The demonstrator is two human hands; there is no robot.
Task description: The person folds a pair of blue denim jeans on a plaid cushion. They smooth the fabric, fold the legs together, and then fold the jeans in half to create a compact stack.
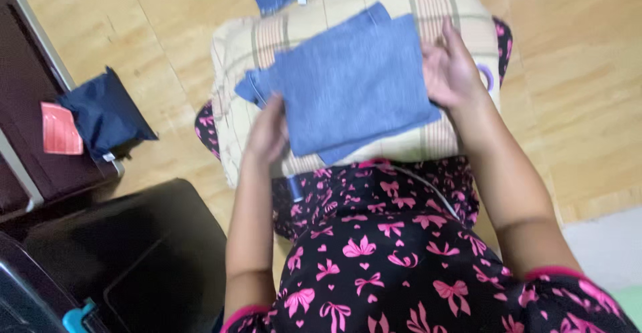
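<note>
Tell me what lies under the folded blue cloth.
The folded blue cloth rests on a striped beige cushion, both hands at its edges. The cushion's middle is covered, so anything between cannot be seen.

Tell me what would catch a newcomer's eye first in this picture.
First, the folded blue cloth in the middle, lying on a striped beige cushion across the person's lap, with the left hand at its lower left corner and the right hand on its right edge. Next, the black dress with pink bows fills the foreground. A dark navy pouch lies left.
</note>
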